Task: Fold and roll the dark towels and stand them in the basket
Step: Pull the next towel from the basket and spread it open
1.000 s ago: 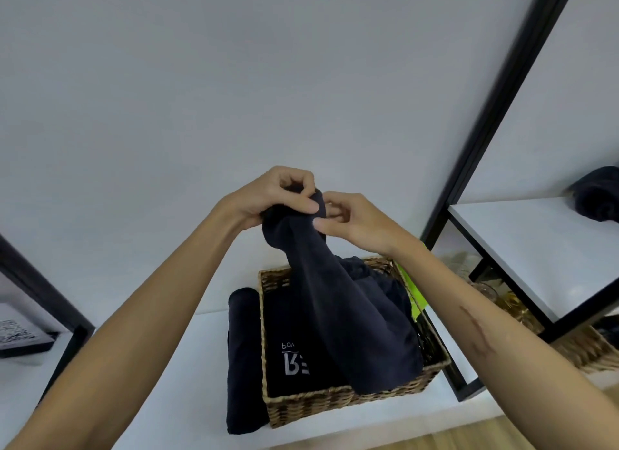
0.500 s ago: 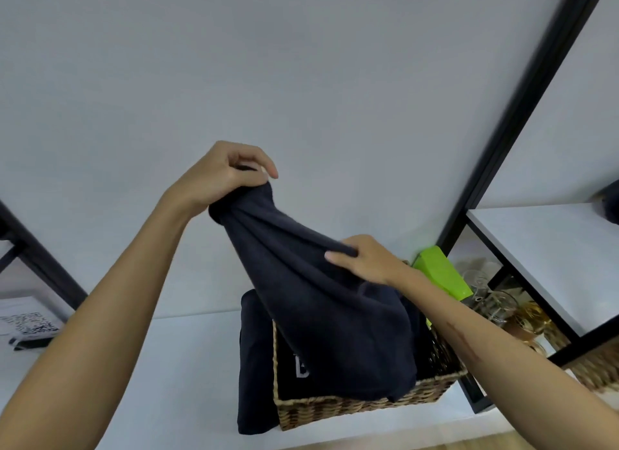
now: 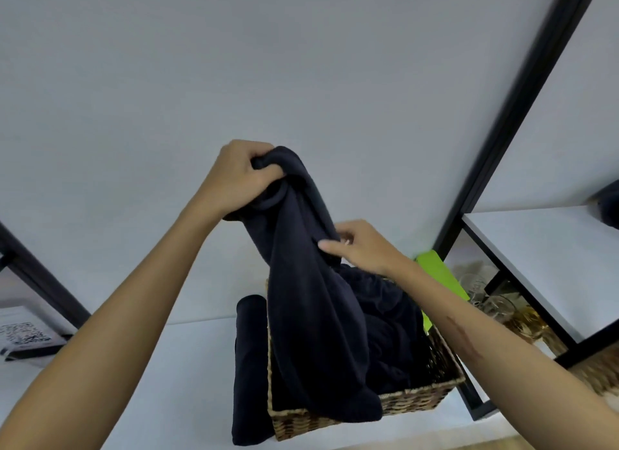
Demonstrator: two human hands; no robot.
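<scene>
A dark towel hangs in the air above the wicker basket, its lower end draped over the basket's front rim. My left hand is fisted on the bunched top end. Lower and to the right, my right hand pinches the towel's right edge. More dark cloth lies crumpled inside the basket. A rolled dark towel lies on the white shelf against the basket's left side.
A white shelf carries the basket. A green box leans behind the basket. Black frame posts rise on the right, with glassware under a second white shelf. A QR-code card stands far left.
My left hand, higher and further left half a second ago, has come back toward the centre with the towel's top. My right hand slid down the towel's side and now pinches its edge.
</scene>
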